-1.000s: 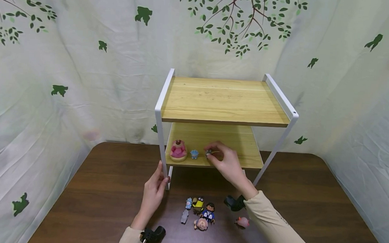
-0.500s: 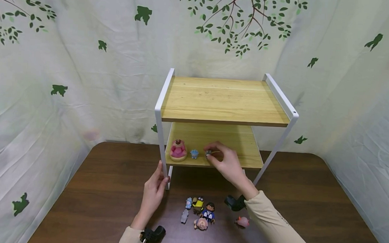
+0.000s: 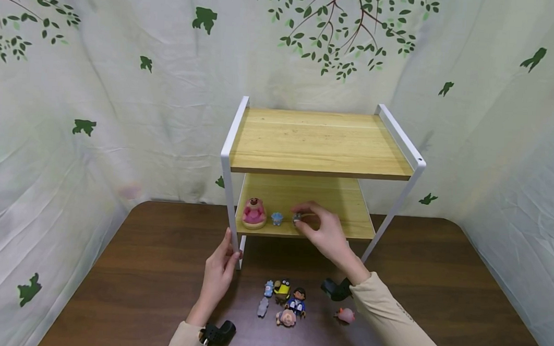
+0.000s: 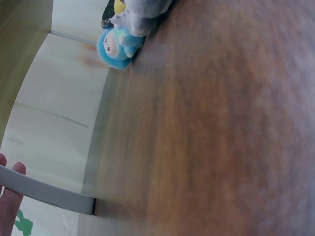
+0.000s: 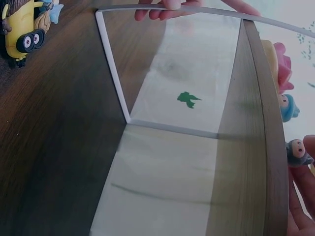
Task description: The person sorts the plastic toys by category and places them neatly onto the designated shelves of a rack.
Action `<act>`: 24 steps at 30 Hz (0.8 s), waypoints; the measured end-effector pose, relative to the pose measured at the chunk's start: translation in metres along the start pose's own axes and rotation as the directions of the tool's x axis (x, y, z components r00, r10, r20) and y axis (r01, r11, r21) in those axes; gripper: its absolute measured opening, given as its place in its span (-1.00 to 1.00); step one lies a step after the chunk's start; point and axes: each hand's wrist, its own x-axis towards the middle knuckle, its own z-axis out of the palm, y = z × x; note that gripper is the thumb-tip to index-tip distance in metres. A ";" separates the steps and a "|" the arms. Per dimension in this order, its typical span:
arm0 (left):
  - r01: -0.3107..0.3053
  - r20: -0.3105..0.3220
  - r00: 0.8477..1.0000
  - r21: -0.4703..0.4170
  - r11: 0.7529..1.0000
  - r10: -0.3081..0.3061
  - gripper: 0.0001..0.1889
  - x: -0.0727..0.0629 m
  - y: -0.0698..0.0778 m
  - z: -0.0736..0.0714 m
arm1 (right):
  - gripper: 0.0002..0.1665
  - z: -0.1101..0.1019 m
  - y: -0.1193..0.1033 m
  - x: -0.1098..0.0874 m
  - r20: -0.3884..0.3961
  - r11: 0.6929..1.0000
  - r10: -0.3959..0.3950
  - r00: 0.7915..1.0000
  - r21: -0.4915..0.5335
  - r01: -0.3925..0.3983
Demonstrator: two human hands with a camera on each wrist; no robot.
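Observation:
On the rack's lower shelf board [image 3: 276, 191], my right hand [image 3: 325, 238] pinches a small grey-blue figurine [image 5: 297, 150] between thumb and fingers, close to the front edge. To its left stand a light blue figurine [image 3: 276, 219] and a pink bear figure [image 3: 254, 214] with a cream base. My left hand [image 3: 218, 272] grips the white front left leg [image 3: 230, 196] of the rack, low down; in the right wrist view its fingers [image 5: 172, 4] wrap the leg.
On the brown table [image 3: 159, 271] in front lie several toys: a yellow minion figure [image 3: 281, 292], a doll in blue [image 3: 297, 302], a pig-like figure [image 3: 286, 318], a grey figure [image 3: 262, 308] and a small blue one [image 3: 269, 288]. A pink toy [image 3: 345, 315] lies apart, beside the right sleeve.

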 end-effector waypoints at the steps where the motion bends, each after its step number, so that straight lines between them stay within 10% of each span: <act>1: -0.001 -0.001 1.000 0.000 1.000 0.001 -0.13 0.000 0.000 0.000 | -0.71 -0.001 0.000 0.000 -0.005 1.000 -0.002 1.000 -0.001 0.002; 24: 0.004 0.001 1.000 0.007 1.000 -0.004 -0.11 0.000 0.001 0.000 | -0.71 -0.020 0.003 -0.021 -0.084 0.999 -0.028 0.996 0.015 0.029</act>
